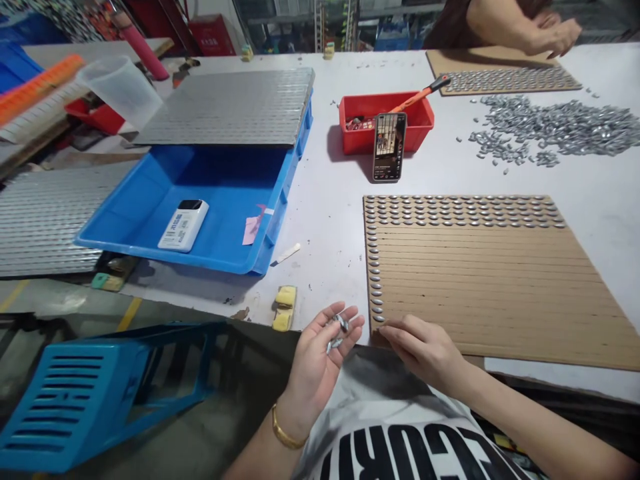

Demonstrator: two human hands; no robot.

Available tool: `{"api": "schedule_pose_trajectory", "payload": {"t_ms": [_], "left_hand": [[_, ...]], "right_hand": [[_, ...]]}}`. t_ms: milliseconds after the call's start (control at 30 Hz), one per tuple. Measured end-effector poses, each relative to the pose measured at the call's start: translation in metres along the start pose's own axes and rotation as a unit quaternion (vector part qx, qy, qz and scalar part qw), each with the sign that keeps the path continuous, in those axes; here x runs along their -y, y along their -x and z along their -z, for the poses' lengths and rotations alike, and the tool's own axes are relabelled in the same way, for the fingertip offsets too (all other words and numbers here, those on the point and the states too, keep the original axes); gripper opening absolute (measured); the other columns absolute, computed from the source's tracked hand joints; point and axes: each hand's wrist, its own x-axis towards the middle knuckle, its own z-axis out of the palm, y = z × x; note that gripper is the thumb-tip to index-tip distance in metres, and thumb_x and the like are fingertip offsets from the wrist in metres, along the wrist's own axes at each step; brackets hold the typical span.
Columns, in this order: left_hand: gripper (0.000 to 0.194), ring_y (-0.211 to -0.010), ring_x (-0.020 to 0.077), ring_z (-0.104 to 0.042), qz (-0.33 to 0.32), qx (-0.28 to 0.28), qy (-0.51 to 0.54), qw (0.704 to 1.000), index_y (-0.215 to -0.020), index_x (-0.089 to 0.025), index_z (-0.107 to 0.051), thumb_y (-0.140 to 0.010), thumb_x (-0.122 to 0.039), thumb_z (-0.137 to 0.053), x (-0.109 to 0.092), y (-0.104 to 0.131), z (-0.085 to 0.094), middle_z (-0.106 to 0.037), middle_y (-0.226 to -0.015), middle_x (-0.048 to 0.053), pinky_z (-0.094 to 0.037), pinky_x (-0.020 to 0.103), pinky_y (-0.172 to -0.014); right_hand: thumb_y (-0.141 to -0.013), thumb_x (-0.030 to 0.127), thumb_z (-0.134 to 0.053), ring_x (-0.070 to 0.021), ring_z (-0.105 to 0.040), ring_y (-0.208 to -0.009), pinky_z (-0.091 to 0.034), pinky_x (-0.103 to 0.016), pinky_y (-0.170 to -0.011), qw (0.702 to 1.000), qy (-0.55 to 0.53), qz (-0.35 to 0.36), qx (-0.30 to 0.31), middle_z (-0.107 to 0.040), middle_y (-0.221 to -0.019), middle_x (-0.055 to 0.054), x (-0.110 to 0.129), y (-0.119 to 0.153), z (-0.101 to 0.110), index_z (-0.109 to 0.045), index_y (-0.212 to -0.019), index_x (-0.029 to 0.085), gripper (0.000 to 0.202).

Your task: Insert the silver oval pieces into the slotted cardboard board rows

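Observation:
My left hand (323, 357) is cupped palm up by the table's front edge, fingers curled round several small silver almond-shaped pieces (336, 344). At the near left corner of a cardboard sheet (480, 287), my right hand (423, 343) presses its fingertips together on the board; whatever they pinch is hidden. Rows of the same silver pieces (465, 211) run along the board's far edge. A single column of pieces (374, 267) goes down its left side, ending just beyond my right fingertips. Thin dark lines cross the bare cardboard.
A phone (389, 147) leans on a red bin (357, 107) holding an orange-handled tool (417, 97). Loose silver pieces (560, 127) lie heaped at the back right, near another person's arm (520, 27). Left are a blue tray (225, 257), a filled board (235, 100) and a blue stool (60, 400).

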Motion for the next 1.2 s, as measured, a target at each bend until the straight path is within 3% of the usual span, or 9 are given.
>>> {"api": "schedule_pose_trajectory", "payload": {"t_ms": [233, 400, 500, 700, 800, 1000, 1133, 1200], "left_hand": [[0.017, -0.097, 0.0214, -0.067, -0.021, 0.017, -0.030, 0.999, -0.093, -0.013, -0.062, -0.078, -0.020, -0.069, 0.010, 0.001, 0.002, -0.068, -0.111, 0.013, -0.052, 0.031, -0.089], [0.028, -0.077, 0.0135, -0.067, -0.024, 0.008, -0.038, 0.999, -0.103, -0.014, -0.065, -0.077, -0.023, -0.071, 0.016, 0.000, 0.005, -0.070, -0.091, 0.007, -0.054, 0.025, -0.076], [0.033, -0.072, 0.0129, -0.066, -0.020, -0.003, -0.047, 0.999, -0.105, -0.015, -0.062, -0.076, -0.026, -0.072, 0.019, 0.001, 0.005, -0.070, -0.089, 0.007, -0.054, 0.024, -0.069], [0.025, -0.086, 0.0172, -0.067, -0.011, 0.012, -0.018, 1.000, -0.098, -0.015, -0.061, -0.077, -0.026, -0.070, 0.024, 0.002, -0.002, -0.070, -0.095, 0.010, -0.052, 0.030, -0.082], [0.024, -0.090, 0.0172, -0.065, -0.011, 0.034, -0.017, 0.999, -0.100, -0.015, -0.062, -0.078, -0.024, -0.069, 0.026, 0.002, -0.006, -0.069, -0.097, 0.009, -0.051, 0.030, -0.083], [0.029, -0.083, 0.0153, -0.063, 0.001, 0.016, -0.030, 0.999, -0.102, -0.016, -0.064, -0.074, -0.021, -0.071, 0.023, 0.000, -0.008, -0.068, -0.097, 0.008, -0.050, 0.027, -0.075], [0.022, -0.087, 0.0163, -0.061, -0.005, 0.031, -0.038, 0.999, -0.096, -0.014, -0.065, -0.076, -0.023, -0.070, 0.021, 0.000, -0.008, -0.066, -0.096, 0.009, -0.049, 0.031, -0.081], [0.020, -0.079, 0.0140, -0.059, -0.009, 0.052, -0.052, 0.997, -0.090, -0.013, -0.066, -0.077, -0.026, -0.071, 0.022, 0.000, -0.007, -0.065, -0.086, 0.007, -0.049, 0.028, -0.076]], "right_hand": [[-0.091, 0.009, -0.049, -0.0138, -0.058, -0.072, -0.047, -0.024, -0.062, 0.999, 0.026, 0.018, 0.013, -0.066, -0.089, -0.007, -0.001, -0.002, -0.006, -0.062, -0.104, 0.018, 0.021], [-0.091, 0.012, -0.048, -0.0152, -0.058, -0.075, -0.048, -0.025, -0.062, 0.998, 0.050, 0.027, 0.029, -0.065, -0.088, -0.007, 0.000, -0.006, -0.005, -0.063, -0.103, 0.018, 0.020], [-0.091, 0.011, -0.046, -0.0159, -0.058, -0.076, -0.048, -0.025, -0.060, 0.998, 0.041, 0.033, 0.041, -0.065, -0.087, -0.008, 0.001, -0.008, -0.001, -0.062, -0.104, 0.018, 0.023], [-0.092, 0.016, -0.047, -0.0161, -0.059, -0.079, -0.050, -0.027, -0.065, 0.998, -0.044, -0.022, 0.038, -0.063, -0.094, -0.009, 0.009, -0.021, 0.008, -0.057, -0.117, 0.020, 0.027], [-0.091, 0.019, -0.050, -0.0186, -0.056, -0.082, -0.049, -0.030, -0.067, 0.998, -0.040, -0.013, 0.045, -0.063, -0.098, -0.010, 0.018, -0.036, 0.010, -0.054, -0.123, 0.021, 0.033], [-0.089, 0.015, -0.050, -0.0176, -0.051, -0.079, -0.045, -0.029, -0.067, 0.997, -0.031, 0.003, 0.064, -0.060, -0.088, -0.006, 0.024, -0.051, 0.008, -0.065, -0.093, 0.021, 0.017], [-0.092, 0.015, -0.047, -0.0160, -0.050, -0.074, -0.043, -0.028, -0.064, 0.997, -0.068, -0.014, 0.035, -0.058, -0.081, -0.005, 0.020, -0.046, 0.007, -0.063, -0.094, 0.019, 0.016], [-0.093, 0.015, -0.046, -0.0153, -0.051, -0.072, -0.043, -0.028, -0.064, 0.996, -0.084, -0.013, 0.012, -0.059, -0.080, -0.005, 0.020, -0.044, 0.007, -0.061, -0.094, 0.019, 0.016]]}}
